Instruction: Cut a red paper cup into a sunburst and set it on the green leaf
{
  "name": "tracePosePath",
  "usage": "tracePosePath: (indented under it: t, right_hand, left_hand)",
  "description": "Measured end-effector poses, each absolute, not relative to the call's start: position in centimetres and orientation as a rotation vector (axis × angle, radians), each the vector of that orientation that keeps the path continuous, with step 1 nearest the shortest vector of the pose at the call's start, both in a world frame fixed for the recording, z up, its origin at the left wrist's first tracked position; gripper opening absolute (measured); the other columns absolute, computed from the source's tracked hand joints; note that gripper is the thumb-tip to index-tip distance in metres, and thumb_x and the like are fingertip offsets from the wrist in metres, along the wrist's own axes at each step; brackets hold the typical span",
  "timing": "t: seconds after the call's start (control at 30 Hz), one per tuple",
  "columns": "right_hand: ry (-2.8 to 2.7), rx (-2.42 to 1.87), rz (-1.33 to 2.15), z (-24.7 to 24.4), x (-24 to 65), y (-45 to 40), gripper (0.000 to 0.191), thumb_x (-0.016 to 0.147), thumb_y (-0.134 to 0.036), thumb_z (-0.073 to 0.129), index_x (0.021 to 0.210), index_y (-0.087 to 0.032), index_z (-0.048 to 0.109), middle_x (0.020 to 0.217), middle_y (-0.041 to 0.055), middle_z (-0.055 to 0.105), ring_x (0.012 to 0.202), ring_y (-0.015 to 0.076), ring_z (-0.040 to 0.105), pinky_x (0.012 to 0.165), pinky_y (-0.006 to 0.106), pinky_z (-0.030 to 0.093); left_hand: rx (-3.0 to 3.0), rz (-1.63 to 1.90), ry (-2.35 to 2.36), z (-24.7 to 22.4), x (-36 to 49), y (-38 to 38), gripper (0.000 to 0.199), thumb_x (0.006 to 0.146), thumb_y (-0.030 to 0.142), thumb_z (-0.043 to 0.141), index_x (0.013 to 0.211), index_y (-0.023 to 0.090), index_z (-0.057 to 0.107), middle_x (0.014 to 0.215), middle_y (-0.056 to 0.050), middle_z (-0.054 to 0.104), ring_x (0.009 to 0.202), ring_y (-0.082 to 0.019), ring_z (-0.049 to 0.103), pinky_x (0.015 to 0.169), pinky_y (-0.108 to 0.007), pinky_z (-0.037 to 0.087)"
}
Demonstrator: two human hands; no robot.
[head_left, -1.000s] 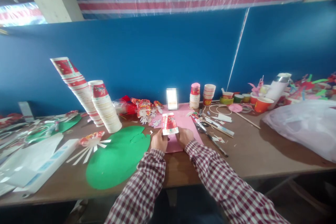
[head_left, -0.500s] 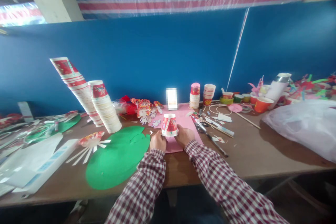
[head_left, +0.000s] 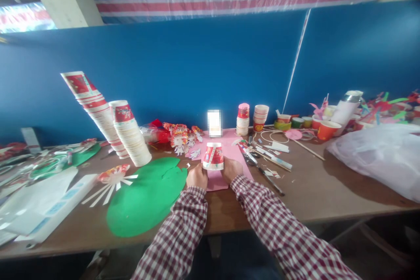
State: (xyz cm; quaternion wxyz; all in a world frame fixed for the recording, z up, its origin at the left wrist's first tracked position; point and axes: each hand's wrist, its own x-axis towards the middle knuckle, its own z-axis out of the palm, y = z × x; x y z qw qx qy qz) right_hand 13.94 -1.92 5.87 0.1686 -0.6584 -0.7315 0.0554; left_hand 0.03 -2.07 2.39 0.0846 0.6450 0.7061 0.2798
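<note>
Between my two hands is a red and white paper cup point(head_left: 213, 156), upside down with its wide rim at the bottom. My left hand point(head_left: 197, 176) is closed on the cup's left side near the rim. On the opposite side my right hand point(head_left: 232, 169) grips it as well; its fingertips are partly hidden behind the cup. Under the hands and the cup lies a pink sheet of paper point(head_left: 218, 182) on the brown table point(head_left: 226, 221). A green paper leaf shape point(head_left: 149, 201) lies just left of my left hand.
Two tall leaning stacks of paper cups, the nearer point(head_left: 131, 138) and the farther point(head_left: 98, 109), stand at the left. Cut-out paper figures point(head_left: 180, 138) lie behind the leaf. Pens and a brush point(head_left: 271, 181) are at the right, beyond them a white plastic bag point(head_left: 380, 157). A blue panel point(head_left: 183, 70) closes the back.
The cup has turned slightly between my hands, so its printed side shows a little differently. Both hands stay in nearly the same place.
</note>
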Motion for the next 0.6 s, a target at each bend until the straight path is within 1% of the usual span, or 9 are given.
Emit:
tracePosePath:
  t: [0.1,0.3,0.33,0.4,0.47,0.53,0.6]
  right_hand:
    - [-2.068,-1.881,0.154,5.6,14.1,-1.7,0.029,0.089,-0.033,0.034,0.099,-0.020,0.057,0.090,0.0100,0.068,0.085,0.0220,0.063,0.064,0.026,0.040]
    - [-2.048,-1.895,0.149,4.3,14.4,-0.7,0.029,0.088,-0.033,0.035,0.106,-0.021,0.053,0.089,0.0097,0.068,0.081,0.0219,0.064,0.062,0.027,0.040]
    - [-2.050,-1.891,0.144,4.2,14.5,-0.5,0.029,0.088,-0.033,0.034,0.106,-0.021,0.053,0.089,0.0097,0.068,0.081,0.0218,0.064,0.062,0.027,0.040]
    - [-2.063,-1.877,0.132,3.9,14.6,-0.4,0.029,0.088,-0.035,0.033,0.104,-0.021,0.054,0.090,0.0101,0.068,0.081,0.0221,0.064,0.062,0.027,0.040]
    - [-2.084,-1.862,0.122,3.8,14.5,-0.5,0.030,0.088,-0.036,0.032,0.099,-0.020,0.055,0.087,0.0106,0.068,0.080,0.0227,0.064,0.062,0.028,0.040]
    - [-2.112,-1.845,0.114,4.0,14.4,-0.7,0.029,0.088,-0.035,0.033,0.097,-0.019,0.056,0.084,0.0109,0.068,0.078,0.0232,0.064,0.061,0.028,0.039]
    - [-2.144,-1.817,0.109,4.2,14.2,-0.9,0.027,0.087,-0.034,0.035,0.098,-0.019,0.055,0.084,0.0106,0.068,0.078,0.0233,0.064,0.062,0.028,0.039]
  left_hand:
    - [1.944,0.820,2.103,2.6,0.1,-2.1,0.022,0.082,0.025,0.041,0.082,0.020,0.063,0.072,-0.006,0.067,0.075,-0.019,0.061,0.059,-0.025,0.036]
    - [1.950,0.787,2.093,3.3,0.3,-2.5,0.024,0.080,0.036,0.045,0.073,0.022,0.064,0.071,-0.004,0.066,0.073,-0.018,0.060,0.056,-0.025,0.035]
    - [1.932,0.796,2.108,3.5,0.4,-2.6,0.023,0.079,0.038,0.047,0.075,0.022,0.063,0.071,-0.003,0.066,0.072,-0.018,0.060,0.056,-0.025,0.034]
    - [1.876,0.851,2.151,3.8,0.7,-2.8,0.024,0.076,0.042,0.051,0.085,0.022,0.061,0.073,-0.002,0.066,0.073,-0.018,0.060,0.056,-0.024,0.035]
    - [1.829,0.912,2.175,3.9,0.9,-2.9,0.033,0.074,0.044,0.054,0.099,0.023,0.056,0.077,-0.001,0.066,0.074,-0.018,0.061,0.057,-0.024,0.036]
    - [1.840,0.917,2.167,3.6,0.9,-2.9,0.040,0.074,0.039,0.054,0.111,0.023,0.050,0.082,-0.003,0.066,0.076,-0.018,0.061,0.059,-0.025,0.038]
    - [1.905,0.879,2.134,3.1,0.8,-2.6,0.045,0.077,0.030,0.050,0.121,0.022,0.044,0.087,-0.006,0.067,0.078,-0.020,0.062,0.061,-0.026,0.040]
